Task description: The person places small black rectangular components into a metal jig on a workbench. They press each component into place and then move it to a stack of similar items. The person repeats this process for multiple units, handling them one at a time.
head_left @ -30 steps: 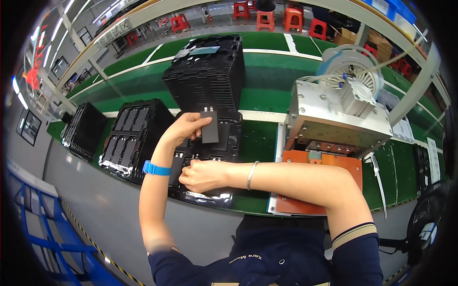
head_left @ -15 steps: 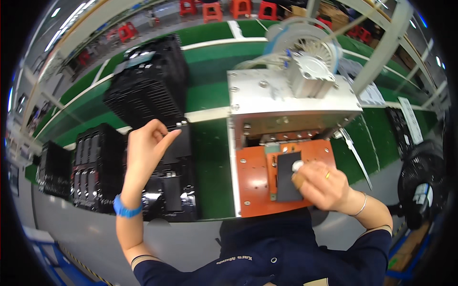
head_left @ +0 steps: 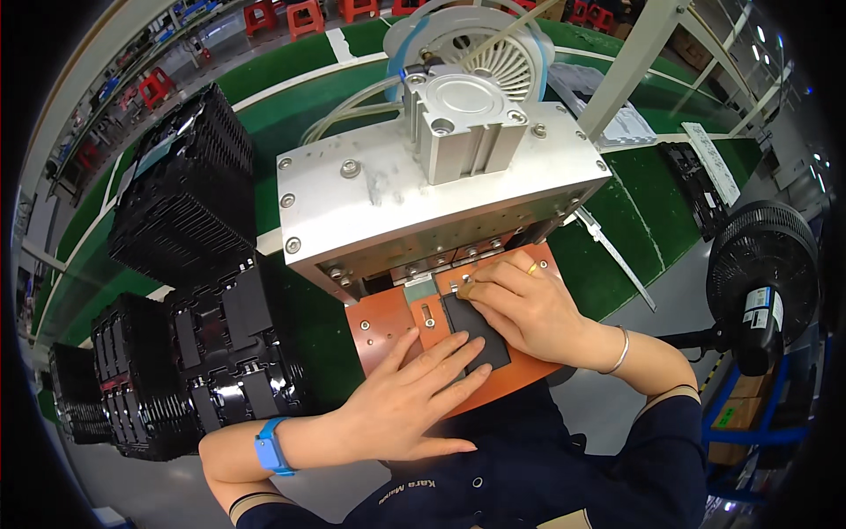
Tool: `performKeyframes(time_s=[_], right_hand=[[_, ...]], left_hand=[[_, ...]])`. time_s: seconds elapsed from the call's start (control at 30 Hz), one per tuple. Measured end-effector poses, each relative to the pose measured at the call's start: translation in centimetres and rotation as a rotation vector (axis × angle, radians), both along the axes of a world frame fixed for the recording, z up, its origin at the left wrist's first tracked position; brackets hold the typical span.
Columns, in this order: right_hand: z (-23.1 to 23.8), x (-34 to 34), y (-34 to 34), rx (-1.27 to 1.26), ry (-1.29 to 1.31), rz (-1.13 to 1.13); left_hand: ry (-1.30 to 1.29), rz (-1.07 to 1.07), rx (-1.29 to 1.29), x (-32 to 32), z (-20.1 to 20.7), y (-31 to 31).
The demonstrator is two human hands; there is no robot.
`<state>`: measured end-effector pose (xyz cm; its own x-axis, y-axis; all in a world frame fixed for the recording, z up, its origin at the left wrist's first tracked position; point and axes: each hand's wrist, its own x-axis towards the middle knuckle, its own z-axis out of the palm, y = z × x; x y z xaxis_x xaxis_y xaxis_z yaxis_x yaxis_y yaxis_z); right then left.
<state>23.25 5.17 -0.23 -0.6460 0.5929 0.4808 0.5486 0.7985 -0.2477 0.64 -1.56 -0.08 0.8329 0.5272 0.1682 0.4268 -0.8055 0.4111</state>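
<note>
A flat dark-grey rectangular panel [head_left: 477, 324] lies on the orange fixture plate [head_left: 377, 328] under a metal press. My left hand [head_left: 401, 401] rests with fingers spread, their tips on the panel's lower left part and its left edge. The fingers of my right hand [head_left: 539, 313] are pinched together at the panel's upper edge, beside small metal parts of the fixture. A tan covering shows at a right fingertip. Whatever the pinch holds, if anything, is hidden.
The silver press [head_left: 379, 207] with its cylinder [head_left: 467, 123] stands just beyond my hands. Stacked black trays [head_left: 189, 194] and more black trays [head_left: 233, 353] with dark panels are at left. A caliper-like tool [head_left: 621, 256] and a black fan [head_left: 762, 264] are at right.
My left hand has come from above the black trays onto the panel. My right hand has moved to the panel's upper edge; the white bit at its fingers no longer shows. The view has shifted.
</note>
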Motion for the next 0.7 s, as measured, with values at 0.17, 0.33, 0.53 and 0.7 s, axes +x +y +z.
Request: performKeyframes(time_s=[0.17,0.33,0.53,0.7], right_hand=[[-0.4,-0.5,0.0,0.057,-0.066,-0.015],[-0.3,-0.6,-0.1,0.057,0.0,-0.041],[-0.7,-0.2,0.5,-0.044,-0.057,0.036],[0.1,0.5,-0.3,-0.054,-0.004,-0.011]], left_hand=[[-0.021,0.016,-0.002,0.1,-0.4,-0.1],[-0.001,0.034,-0.002,0.2,-0.1,-0.2],[0.0,0.035,0.01,0.3,-0.1,0.1],[0.041,0.026,-0.028,0.1,0.6,0.1]])
